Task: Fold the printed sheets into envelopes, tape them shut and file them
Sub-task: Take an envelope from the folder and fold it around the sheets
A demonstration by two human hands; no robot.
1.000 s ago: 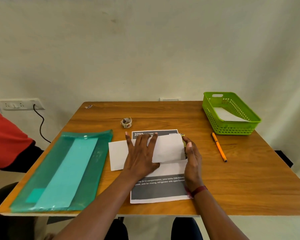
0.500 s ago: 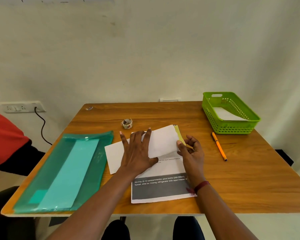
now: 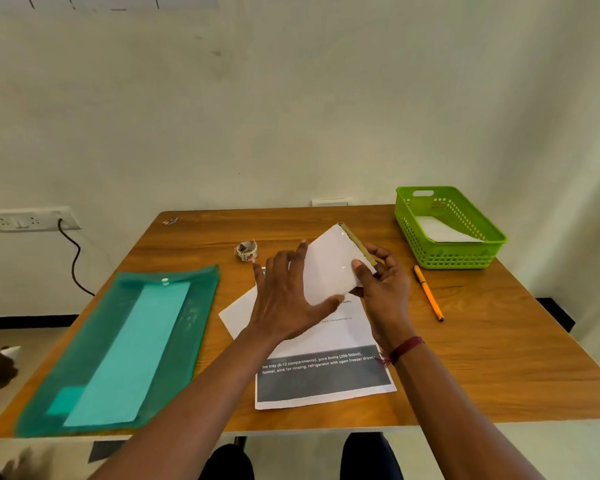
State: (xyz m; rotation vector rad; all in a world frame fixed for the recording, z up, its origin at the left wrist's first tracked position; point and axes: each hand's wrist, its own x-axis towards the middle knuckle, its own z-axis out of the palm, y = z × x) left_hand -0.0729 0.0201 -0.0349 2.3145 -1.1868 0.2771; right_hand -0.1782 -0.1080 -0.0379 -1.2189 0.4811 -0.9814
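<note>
A folded white envelope (image 3: 329, 263) is tilted up off the table, its yellow-edged end highest. My right hand (image 3: 383, 284) pinches that raised end between thumb and fingers. My left hand (image 3: 286, 303) lies flat with spread fingers on the envelope's lower left part. Under both hands is a printed sheet (image 3: 323, 375) with a dark band of white text. A small roll of tape (image 3: 247, 251) stands behind my left hand. A green transparent file folder (image 3: 118, 344) lies on the left of the table.
A green plastic basket (image 3: 451, 258) holding a white envelope stands at the back right. An orange pen (image 3: 428, 292) lies right of my right hand. A wall socket (image 3: 25, 220) with a black cable is at the left. The table's front edge runs just below the sheet.
My right hand has lifted the envelope's right end off the table and tilted it upward. My left hand stays pressed on its left part. The camera has tilted up slightly.
</note>
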